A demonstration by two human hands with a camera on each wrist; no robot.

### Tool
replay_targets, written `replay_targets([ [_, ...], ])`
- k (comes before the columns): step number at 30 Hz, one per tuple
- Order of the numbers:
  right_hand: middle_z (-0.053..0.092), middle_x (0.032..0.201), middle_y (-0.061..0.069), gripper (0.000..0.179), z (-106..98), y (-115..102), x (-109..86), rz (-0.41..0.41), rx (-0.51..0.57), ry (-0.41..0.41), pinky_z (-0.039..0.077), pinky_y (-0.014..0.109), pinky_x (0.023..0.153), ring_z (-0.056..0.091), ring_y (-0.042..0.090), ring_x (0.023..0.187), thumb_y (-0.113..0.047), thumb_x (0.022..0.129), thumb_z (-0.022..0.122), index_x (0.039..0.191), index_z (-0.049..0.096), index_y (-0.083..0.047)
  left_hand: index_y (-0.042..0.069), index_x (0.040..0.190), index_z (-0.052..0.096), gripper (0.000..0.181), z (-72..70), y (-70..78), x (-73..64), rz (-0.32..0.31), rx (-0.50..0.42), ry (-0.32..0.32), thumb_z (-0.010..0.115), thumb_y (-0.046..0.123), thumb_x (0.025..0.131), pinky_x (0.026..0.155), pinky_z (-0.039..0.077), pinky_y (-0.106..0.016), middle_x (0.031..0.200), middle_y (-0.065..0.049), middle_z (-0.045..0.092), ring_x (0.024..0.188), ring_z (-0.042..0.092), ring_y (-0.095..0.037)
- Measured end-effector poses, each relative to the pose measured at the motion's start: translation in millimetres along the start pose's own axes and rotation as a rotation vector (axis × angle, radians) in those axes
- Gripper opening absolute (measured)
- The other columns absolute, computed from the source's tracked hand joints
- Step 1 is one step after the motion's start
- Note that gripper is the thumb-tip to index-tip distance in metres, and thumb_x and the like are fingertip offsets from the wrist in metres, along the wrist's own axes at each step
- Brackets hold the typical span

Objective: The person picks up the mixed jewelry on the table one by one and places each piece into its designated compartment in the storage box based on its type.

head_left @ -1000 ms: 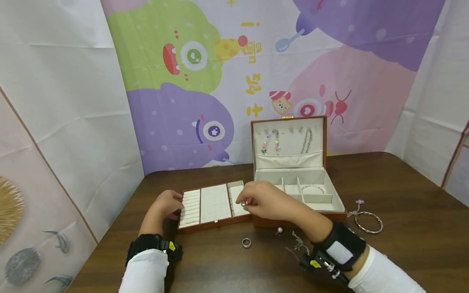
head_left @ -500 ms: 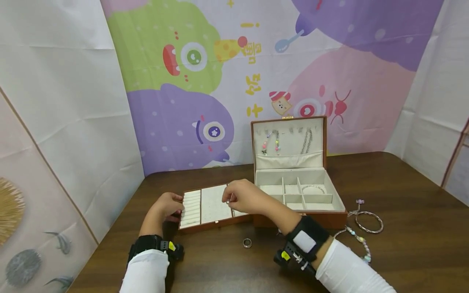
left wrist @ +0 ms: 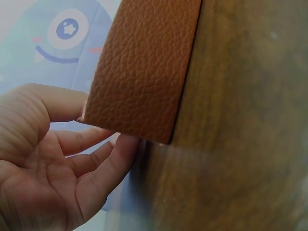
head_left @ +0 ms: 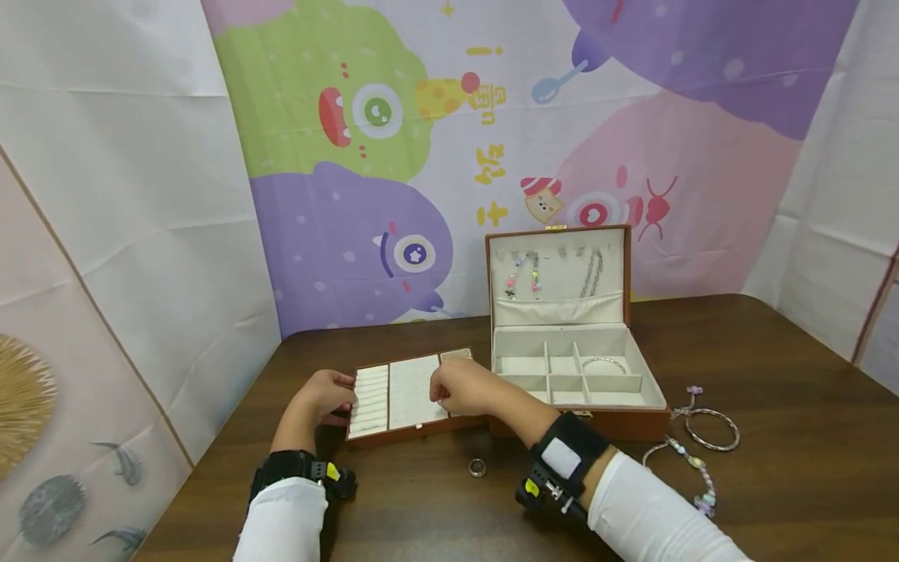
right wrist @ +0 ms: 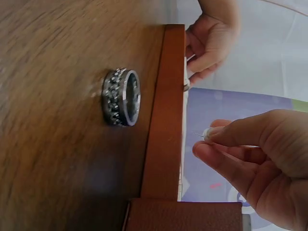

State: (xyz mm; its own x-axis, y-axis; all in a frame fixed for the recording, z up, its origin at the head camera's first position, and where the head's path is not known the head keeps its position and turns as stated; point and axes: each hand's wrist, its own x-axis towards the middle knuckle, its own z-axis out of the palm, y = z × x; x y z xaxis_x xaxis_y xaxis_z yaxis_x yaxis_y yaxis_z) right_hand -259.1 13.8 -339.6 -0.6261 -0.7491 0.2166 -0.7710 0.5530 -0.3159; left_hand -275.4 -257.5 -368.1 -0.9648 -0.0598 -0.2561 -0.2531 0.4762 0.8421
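Observation:
My right hand pinches a small white stud earring between thumb and forefinger, its thin pin pointing out. The hand is over the right part of a flat brown jewelry tray, near the pale panel with tiny holes. At the tray's left end, beside the ring rolls, my left hand grips the edge, with thumb and fingers on the brown leather-look side. A silver ring with a chain-like band lies on the table before the tray.
An open brown jewelry box stands right of the tray, a bracelet in one compartment and necklaces hanging in its lid. Right of it lie a bangle and a beaded bracelet. A printed cloth hangs behind.
My right hand has moved left from the tray's right compartment to the holed panel, then lowered slightly there, still pinching the earring. The left hand keeps its place at the tray's left end.

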Motion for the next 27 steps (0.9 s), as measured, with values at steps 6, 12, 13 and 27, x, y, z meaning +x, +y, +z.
replay_targets([
  [6, 0.070, 0.078, 0.003, 0.016, 6, 4, 2.5, -0.023, -0.034, 0.033, 0.051, 0.022, 0.068, 0.063, 0.014, 0.073, 0.010, 0.076, 0.066, 0.082, 0.074, -0.003, -0.011, 0.131, 0.044, 0.050, 0.1, -0.8, 2.0, -0.002, -0.004, 0.002, 0.059, -0.006, 0.083, 0.069, 0.059, -0.044, 0.094, -0.016, 0.048, 0.068, 0.051, -0.018],
  [12, 0.070, 0.077, 0.001, 0.017, 12, 4, 3.8, -0.024, -0.055, 0.034, 0.050, 0.021, 0.066, 0.063, 0.014, 0.073, 0.009, 0.076, 0.067, 0.081, 0.075, -0.005, -0.010, 0.131, 0.045, 0.049, 0.6, -2.1, 2.0, -0.016, -0.008, 0.003, 0.059, -0.006, 0.084, 0.069, 0.059, -0.045, 0.095, -0.016, 0.048, 0.069, 0.051, -0.019],
  [13, 0.070, 0.077, 0.001, 0.017, 12, 4, 3.7, -0.024, -0.059, 0.032, 0.051, 0.021, 0.066, 0.063, 0.014, 0.073, 0.008, 0.076, 0.067, 0.081, 0.075, -0.006, -0.010, 0.131, 0.045, 0.049, 0.8, -2.3, 2.3, -0.017, -0.010, 0.003, 0.059, -0.006, 0.083, 0.069, 0.059, -0.045, 0.096, -0.016, 0.048, 0.069, 0.051, -0.019],
  [27, 0.071, 0.078, 0.001, 0.016, 19, 1, 2.9, -0.057, -0.139, 0.032, 0.053, 0.026, 0.073, 0.066, 0.017, 0.078, 0.007, 0.077, 0.069, 0.081, 0.075, -0.007, -0.010, 0.131, 0.046, 0.048, 0.3, -2.4, 2.1, -0.023, -0.003, 0.008, 0.059, -0.006, 0.085, 0.069, 0.059, -0.044, 0.099, -0.017, 0.048, 0.070, 0.051, -0.020],
])
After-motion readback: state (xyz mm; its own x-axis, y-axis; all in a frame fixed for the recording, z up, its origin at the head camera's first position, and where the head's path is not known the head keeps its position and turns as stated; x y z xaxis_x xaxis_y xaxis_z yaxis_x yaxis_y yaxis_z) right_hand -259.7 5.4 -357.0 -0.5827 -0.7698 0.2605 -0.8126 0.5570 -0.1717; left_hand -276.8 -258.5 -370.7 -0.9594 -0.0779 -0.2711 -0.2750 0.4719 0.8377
